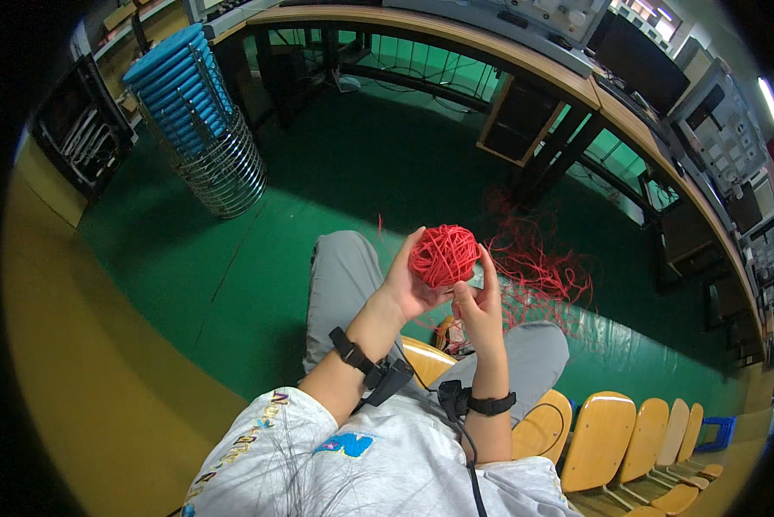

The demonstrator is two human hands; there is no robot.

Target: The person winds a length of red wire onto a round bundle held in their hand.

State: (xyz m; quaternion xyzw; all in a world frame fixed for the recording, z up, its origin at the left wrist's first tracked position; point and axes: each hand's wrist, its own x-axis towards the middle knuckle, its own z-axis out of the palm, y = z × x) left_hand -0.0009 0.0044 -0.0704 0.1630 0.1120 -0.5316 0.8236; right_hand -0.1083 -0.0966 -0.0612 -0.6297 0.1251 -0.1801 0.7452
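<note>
- Between the person's two hands, above the knees, sits a ball of red string (444,256); the left hand (411,286) cups its left side and underside, while the right hand (483,312) is closed against its right side, thumb low. Both are clamped on the ball, though whether the right fingers also pinch a single strand I cannot tell.
- Beyond the right hand, loose red strands (546,274) lie in a messy heap on the green floor (258,280). A tug on these could draw crossing loops into a knot, since they overlap with no clear order.
- The ball is round and its outer turns look uneven, so a slackened grip could let loops slide off one side, or let it roll over the grey trousers (346,269) and drop.
- Strands also pass low near the right hand, close to the wooden seat (425,359); one might snag on its edge or catch under a leg.
- Both wrists wear black straps (492,404), and a black cable (473,476) hangs from the right one. Wide arm swings could hook string around the strap or pull the cable taut.
</note>
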